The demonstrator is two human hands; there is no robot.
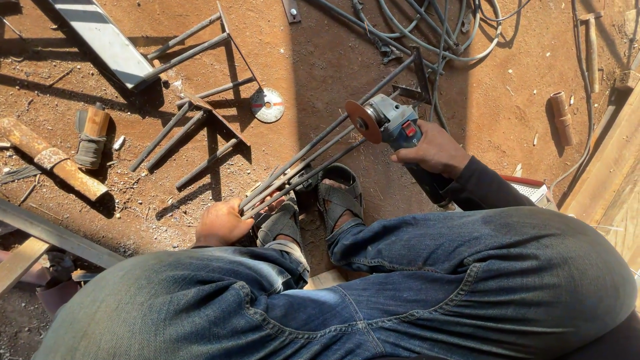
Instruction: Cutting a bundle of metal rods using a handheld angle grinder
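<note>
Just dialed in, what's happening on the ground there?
A person sits low over red dirt. The right hand holds a blue angle grinder, its disc against a frame of thin steel rods. The left hand grips the near end of those rods, beside the sandalled feet. A similar rod frame and a loose disc lie farther out, with hoses behind.

Open reddish dirt lies between the held bundle of steel rods and the welded rod frame to the left — a clear lane, broken only by a loose grinding disc. Ahead of the angle grinder, tangled cables crowd the ground. Right of the right hand the dirt is bare up to a rusty pipe stub and wooden planks. The knees and sandalled feet seem to close off the near side.
</note>
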